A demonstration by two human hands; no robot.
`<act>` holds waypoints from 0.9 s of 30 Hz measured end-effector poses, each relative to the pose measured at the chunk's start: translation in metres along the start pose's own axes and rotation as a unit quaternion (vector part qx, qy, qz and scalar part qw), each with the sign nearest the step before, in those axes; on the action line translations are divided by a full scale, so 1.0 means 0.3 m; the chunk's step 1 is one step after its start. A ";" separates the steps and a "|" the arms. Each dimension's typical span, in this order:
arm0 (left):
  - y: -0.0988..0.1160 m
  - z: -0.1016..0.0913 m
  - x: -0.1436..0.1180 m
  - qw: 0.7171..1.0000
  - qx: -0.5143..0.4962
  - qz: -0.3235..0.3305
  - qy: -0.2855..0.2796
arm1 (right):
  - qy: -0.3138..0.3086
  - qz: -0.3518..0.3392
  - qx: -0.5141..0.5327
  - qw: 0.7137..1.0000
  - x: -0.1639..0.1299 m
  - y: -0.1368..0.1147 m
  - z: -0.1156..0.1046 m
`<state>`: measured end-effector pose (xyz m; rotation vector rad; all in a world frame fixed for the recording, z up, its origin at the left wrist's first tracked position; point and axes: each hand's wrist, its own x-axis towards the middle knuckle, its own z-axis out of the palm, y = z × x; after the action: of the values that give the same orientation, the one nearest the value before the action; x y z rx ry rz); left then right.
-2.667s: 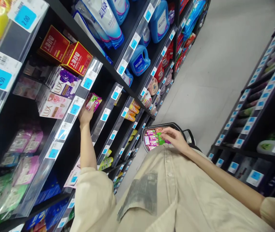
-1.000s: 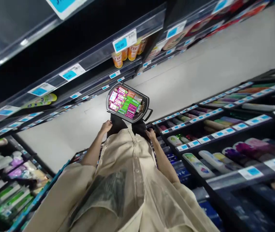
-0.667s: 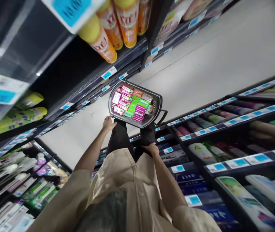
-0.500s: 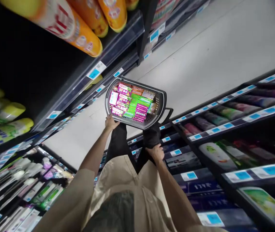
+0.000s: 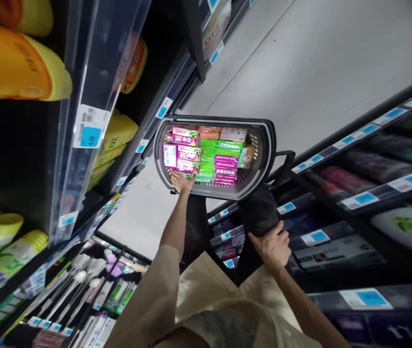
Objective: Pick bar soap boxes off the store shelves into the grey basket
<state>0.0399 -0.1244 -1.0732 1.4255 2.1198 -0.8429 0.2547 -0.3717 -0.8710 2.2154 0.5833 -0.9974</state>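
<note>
A grey shopping basket (image 5: 244,186) with a dark rim stands in the aisle, filled with stacked purple-pink packs (image 5: 188,153), green packs (image 5: 207,157) and magenta packs (image 5: 225,166). Reaching over its near rim, my left hand (image 5: 182,182) lies against the lower purple-pink packs, fingers stretched and partly apart; no pack is lifted. On my bent knee in black trousers (image 5: 260,212) rests my right hand (image 5: 273,244), its fingers spread over the cloth with nothing in them. An orange pack (image 5: 209,133) and a whitish pack (image 5: 233,135) lie along the basket's far side.
At left a dark shelf (image 5: 82,193) carries orange bottles (image 5: 13,63) and yellow AXE bottles (image 5: 119,133). Another shelf with blue-white price tags (image 5: 368,297) runs close along the right. Brushes (image 5: 78,278) hang at lower left. Pale floor (image 5: 318,53) stretches beyond the basket.
My left hand has moved from the basket's near rim inward onto the purple-pink packs. The view has shifted, so the basket looks larger. My right hand stays on the knee.
</note>
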 end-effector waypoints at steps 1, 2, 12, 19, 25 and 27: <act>0.001 0.007 -0.001 1.000 -0.001 -0.003 0.016 | -0.001 0.001 -0.001 1.000 0.001 0.004 0.003; 0.001 0.011 -0.004 1.000 -0.002 -0.003 0.023 | -0.002 0.002 -0.001 1.000 0.003 0.007 0.004; 0.015 -0.048 -0.163 0.996 -0.088 0.007 0.015 | -0.004 -0.010 0.001 1.000 0.001 0.012 0.007; 0.151 -0.062 -0.052 0.991 -0.122 0.017 0.044 | -0.006 0.000 0.015 1.000 0.005 0.027 0.017; 0.162 -0.037 -0.024 0.992 -0.111 0.018 0.056 | 0.003 0.001 0.015 1.000 0.003 0.040 0.041; 0.156 -0.031 -0.030 0.993 -0.100 0.020 0.063 | 0.008 0.000 0.018 1.000 0.002 0.044 0.049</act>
<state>0.0864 -0.1106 -1.0719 1.4425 2.1904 -0.5204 0.2560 -0.3911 -0.8743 2.2580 0.5759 -0.9979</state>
